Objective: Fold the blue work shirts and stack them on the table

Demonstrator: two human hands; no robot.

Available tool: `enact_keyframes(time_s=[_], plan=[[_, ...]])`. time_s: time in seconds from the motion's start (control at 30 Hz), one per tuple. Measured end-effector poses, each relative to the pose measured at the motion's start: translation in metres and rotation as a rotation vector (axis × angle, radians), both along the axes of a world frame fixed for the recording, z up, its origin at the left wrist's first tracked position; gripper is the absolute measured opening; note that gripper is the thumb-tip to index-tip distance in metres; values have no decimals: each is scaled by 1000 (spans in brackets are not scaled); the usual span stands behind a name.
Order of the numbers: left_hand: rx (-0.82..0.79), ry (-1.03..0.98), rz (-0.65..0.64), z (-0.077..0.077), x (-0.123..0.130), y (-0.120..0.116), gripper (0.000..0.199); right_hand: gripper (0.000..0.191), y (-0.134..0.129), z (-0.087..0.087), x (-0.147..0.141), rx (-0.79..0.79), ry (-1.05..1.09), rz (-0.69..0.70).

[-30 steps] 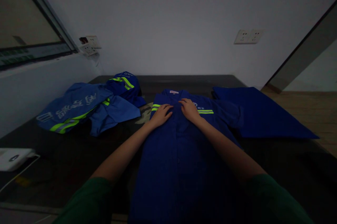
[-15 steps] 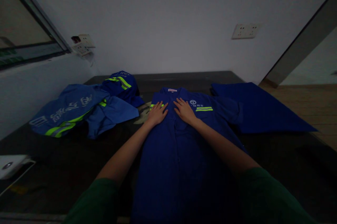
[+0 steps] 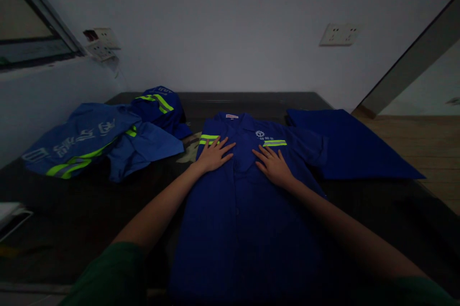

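A dark blue work shirt (image 3: 247, 220) lies front up on the dark table, collar away from me. It has yellow-green reflective strips and a white gear logo on the chest. My left hand (image 3: 212, 156) rests flat on the chest just below the left strip, fingers spread. On the other side of the front opening, my right hand (image 3: 275, 167) lies on the cloth below the logo and strip, fingers apart. Neither hand grips anything. The shirt's right-hand sleeve is spread outward; the left-hand sleeve cannot be seen.
Crumpled lighter blue work clothes (image 3: 86, 138) and a darker blue garment (image 3: 161, 109) lie at the left. A flat blue sheet (image 3: 352, 148) is on the right. The table (image 3: 251, 100) meets a wall with sockets (image 3: 339, 35). A white device (image 3: 10, 212) sits far left.
My right hand has slid right and slightly toward me across the shirt, widening the gap between the hands. My left hand stays near the left strip. The view has shifted a little.
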State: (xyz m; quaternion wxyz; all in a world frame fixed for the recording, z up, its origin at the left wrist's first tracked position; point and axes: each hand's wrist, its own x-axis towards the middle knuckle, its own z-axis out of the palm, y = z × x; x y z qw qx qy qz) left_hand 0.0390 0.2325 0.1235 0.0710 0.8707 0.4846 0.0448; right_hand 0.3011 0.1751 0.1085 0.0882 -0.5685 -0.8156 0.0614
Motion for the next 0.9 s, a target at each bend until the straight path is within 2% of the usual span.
enact_keyframes(time_s=[0.1,0.43,0.6,0.67,0.73,0.8,0.9], plan=[[15,26,6,-3,1,7,53,50,9,1,-2,-5,6,-3],[26,63,4,-6,-2,56,52,50,53,0,-4,-14,25,-2],[83,38,0,0,2,59,48,49,63,-1,-3,-9,41,-9],[147,3,8,6,7,48,46,48,63,-1,-3,6,53,-13],[193,-36,-3,14,12,26,44,47,60,1,-4,47,71,-27],[175,-72,-45,23,14,-6,43,44,54,3,-4,109,89,-41],[68,-115,-118,37,7,-68,42,42,38,8,-2,156,120,-33]])
